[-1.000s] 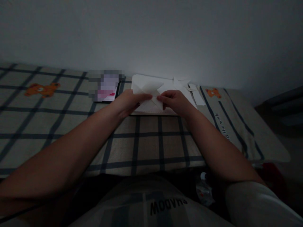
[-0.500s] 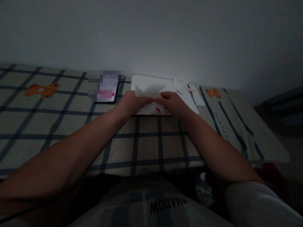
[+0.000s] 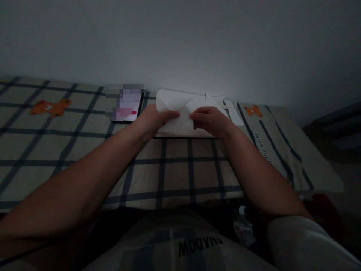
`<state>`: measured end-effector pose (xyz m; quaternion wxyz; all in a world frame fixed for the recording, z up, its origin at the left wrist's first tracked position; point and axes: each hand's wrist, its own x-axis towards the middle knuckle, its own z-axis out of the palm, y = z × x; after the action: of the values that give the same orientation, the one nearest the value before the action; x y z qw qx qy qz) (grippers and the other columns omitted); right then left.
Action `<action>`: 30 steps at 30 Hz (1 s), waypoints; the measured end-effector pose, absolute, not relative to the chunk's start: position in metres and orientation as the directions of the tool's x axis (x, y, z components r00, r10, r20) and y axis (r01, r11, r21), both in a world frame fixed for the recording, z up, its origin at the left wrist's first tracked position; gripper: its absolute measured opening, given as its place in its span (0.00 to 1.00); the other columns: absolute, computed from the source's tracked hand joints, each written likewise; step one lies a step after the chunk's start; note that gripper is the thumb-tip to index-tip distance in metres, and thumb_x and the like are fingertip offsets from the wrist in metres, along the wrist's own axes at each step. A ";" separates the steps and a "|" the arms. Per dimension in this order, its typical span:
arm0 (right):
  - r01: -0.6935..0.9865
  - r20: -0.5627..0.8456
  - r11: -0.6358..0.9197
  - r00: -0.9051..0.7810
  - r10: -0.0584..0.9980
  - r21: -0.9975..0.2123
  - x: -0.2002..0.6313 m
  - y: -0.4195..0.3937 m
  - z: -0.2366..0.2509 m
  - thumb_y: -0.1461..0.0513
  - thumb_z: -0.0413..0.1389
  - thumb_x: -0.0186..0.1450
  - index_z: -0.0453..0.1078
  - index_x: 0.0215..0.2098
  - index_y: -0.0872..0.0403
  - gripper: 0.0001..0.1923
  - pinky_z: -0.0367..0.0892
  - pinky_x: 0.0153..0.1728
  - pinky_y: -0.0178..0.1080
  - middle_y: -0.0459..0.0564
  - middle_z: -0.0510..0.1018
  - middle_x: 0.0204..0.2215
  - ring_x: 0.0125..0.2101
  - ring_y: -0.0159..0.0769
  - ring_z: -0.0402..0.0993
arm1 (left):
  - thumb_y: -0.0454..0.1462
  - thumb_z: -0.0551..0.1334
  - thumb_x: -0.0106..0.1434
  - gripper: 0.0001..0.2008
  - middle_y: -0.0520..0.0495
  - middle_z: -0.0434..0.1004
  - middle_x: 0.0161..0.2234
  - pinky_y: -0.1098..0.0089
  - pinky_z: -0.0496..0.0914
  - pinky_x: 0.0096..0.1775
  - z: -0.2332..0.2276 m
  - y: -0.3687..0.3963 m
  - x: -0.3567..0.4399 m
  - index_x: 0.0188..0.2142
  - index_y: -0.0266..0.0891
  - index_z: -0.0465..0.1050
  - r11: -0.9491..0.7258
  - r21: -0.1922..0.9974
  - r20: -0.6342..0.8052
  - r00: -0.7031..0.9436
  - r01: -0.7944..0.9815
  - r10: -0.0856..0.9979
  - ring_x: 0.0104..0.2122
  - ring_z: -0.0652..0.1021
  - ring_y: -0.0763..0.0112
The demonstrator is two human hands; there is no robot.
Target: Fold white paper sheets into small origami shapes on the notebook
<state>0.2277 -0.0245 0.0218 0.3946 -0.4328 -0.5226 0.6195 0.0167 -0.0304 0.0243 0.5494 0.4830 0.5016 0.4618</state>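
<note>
- Bedsheet (image 3: 175, 165): beige, with a dark grid; the landmark for the rest.
- Phone (image 3: 125, 107): lies flat near the sheet's far edge, left of centre, its screen lit.
- Left bear (image 3: 49, 107): orange print at the sheet's far left.
- Right bear (image 3: 253, 110): smaller orange print at the sheet's far right.
- Lettering (image 3: 263, 148): dark words beside a stripe on the sheet's right part.
- Paper scraps (image 3: 225, 103): white bits at the sheet's far edge, left of the right bear.
- Wall (image 3: 180, 41): plain, pale, behind the sheet.
- Bottle (image 3: 241, 224): below the sheet's near edge, to the right, dim.
</note>
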 end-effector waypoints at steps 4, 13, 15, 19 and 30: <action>-0.068 -0.115 -0.148 -0.352 0.929 -0.987 0.233 -0.023 0.019 0.60 0.71 0.54 0.75 0.27 0.56 0.11 0.74 0.32 0.38 0.46 0.78 0.22 0.24 0.32 0.75 | 0.33 0.74 0.50 0.14 0.44 0.85 0.38 0.63 0.78 0.42 0.027 -0.030 0.018 0.38 0.37 0.80 0.183 0.977 -0.167 0.145 -0.110 0.975 0.38 0.83 0.60; -0.029 -0.132 -0.145 -0.268 0.954 -0.989 0.227 -0.024 0.016 0.62 0.67 0.59 0.76 0.30 0.56 0.06 0.74 0.32 0.38 0.46 0.79 0.23 0.24 0.31 0.75 | 0.35 0.74 0.50 0.13 0.43 0.85 0.37 0.62 0.78 0.43 0.028 -0.031 0.015 0.36 0.36 0.80 0.194 0.976 -0.179 0.141 -0.101 0.974 0.38 0.84 0.60; -0.018 -0.110 -0.117 -0.235 0.966 -0.993 0.224 -0.025 0.016 0.63 0.66 0.60 0.75 0.29 0.55 0.06 0.74 0.32 0.37 0.45 0.78 0.23 0.24 0.29 0.73 | 0.36 0.75 0.50 0.15 0.43 0.85 0.37 0.62 0.78 0.43 0.026 -0.031 0.015 0.37 0.36 0.80 0.170 0.979 -0.153 0.141 -0.110 0.978 0.38 0.84 0.60; 0.005 -0.075 -0.076 -0.233 0.970 -0.997 0.223 -0.025 0.016 0.62 0.66 0.60 0.75 0.28 0.55 0.06 0.73 0.31 0.36 0.45 0.78 0.22 0.24 0.28 0.73 | 0.40 0.76 0.50 0.16 0.43 0.85 0.37 0.63 0.78 0.42 0.022 -0.030 0.017 0.38 0.36 0.80 0.139 0.985 -0.125 0.132 -0.099 0.983 0.38 0.83 0.60; -0.019 -0.103 -0.110 -0.222 0.970 -0.994 0.224 -0.022 0.009 0.63 0.66 0.59 0.76 0.29 0.55 0.04 0.74 0.33 0.37 0.46 0.78 0.23 0.25 0.30 0.75 | 0.42 0.72 0.54 0.13 0.43 0.85 0.34 0.63 0.77 0.39 0.019 -0.027 0.016 0.36 0.37 0.79 0.125 0.990 -0.118 0.098 -0.070 0.988 0.36 0.83 0.60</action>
<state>0.2242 -0.0217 0.0091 0.4216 -0.4597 -0.5172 0.5861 0.0161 -0.0275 0.0192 0.5711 0.4722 0.4861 0.4632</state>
